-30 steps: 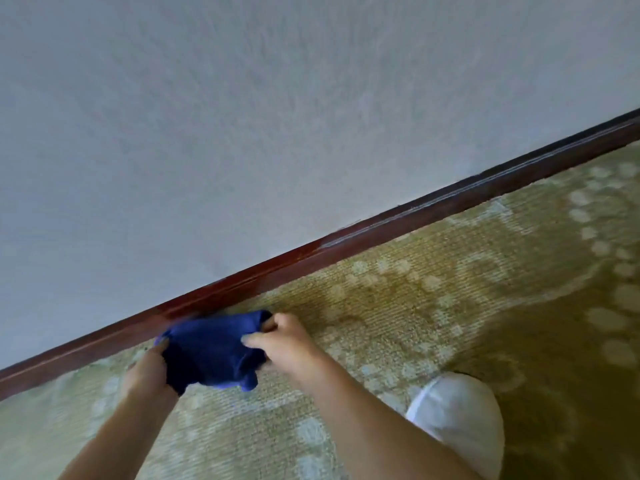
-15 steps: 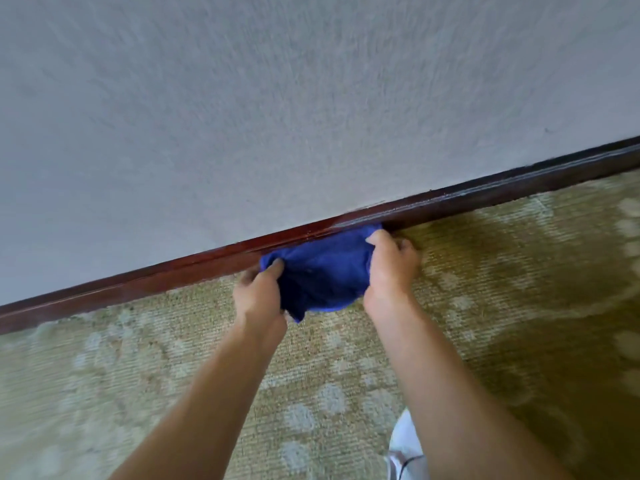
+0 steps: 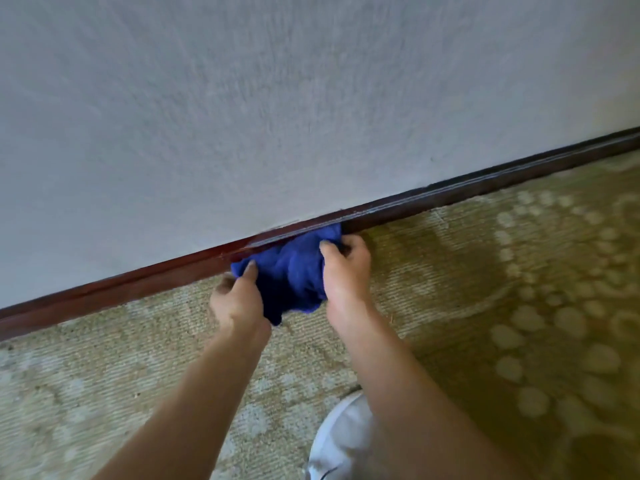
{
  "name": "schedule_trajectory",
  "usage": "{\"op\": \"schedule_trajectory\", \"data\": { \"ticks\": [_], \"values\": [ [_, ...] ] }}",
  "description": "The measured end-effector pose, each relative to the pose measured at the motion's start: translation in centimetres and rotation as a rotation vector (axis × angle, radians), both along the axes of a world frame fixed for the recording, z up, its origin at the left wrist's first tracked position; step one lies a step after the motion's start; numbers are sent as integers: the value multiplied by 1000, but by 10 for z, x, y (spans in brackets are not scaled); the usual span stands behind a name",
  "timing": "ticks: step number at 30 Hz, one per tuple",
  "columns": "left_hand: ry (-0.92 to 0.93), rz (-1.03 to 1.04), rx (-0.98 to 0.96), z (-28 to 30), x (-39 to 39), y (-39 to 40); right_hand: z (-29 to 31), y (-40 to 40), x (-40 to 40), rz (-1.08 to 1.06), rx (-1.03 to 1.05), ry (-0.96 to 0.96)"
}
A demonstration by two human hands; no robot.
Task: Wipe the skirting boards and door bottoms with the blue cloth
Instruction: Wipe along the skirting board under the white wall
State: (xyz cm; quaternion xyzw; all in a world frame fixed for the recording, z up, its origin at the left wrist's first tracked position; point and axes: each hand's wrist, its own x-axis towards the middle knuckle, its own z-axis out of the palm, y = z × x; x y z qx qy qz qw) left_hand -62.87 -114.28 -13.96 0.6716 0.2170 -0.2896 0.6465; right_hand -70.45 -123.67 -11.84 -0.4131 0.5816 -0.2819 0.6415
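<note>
Hands [image 3: 239,299] [image 3: 346,271] hold blue cloth [image 3: 294,271] against skirting board [image 3: 450,195].

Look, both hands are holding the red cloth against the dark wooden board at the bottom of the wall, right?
Almost. The cloth is blue, not red. The head view shows it bunched between the left hand and the right hand, both gripping it, its top edge pressed against the dark wooden skirting board at the bottom of the wall.

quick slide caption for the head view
Both hands, left hand and right hand, press a bunched blue cloth against the dark red-brown wooden skirting board.
</note>
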Motion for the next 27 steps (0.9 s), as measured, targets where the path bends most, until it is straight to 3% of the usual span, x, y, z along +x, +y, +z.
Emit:
{"op": "schedule_trajectory", "data": {
  "ticks": [5,8,14,20,27],
  "values": [
    [-9,-44,-10,-2,-3,6,-10,4,2,61,-32,12],
    [-83,19,13,-3,-9,-1,-11,-9,2,67,54,3],
    [-44,218,52,11,-22,-14,8,-50,-4,343,283,82],
    [-95,234,158,33,-4,7,-10,-9,13,266,397,29],
    [-155,184,138,36,-5,-5,-17,-17,2,215,352,-60]
  ]
}}
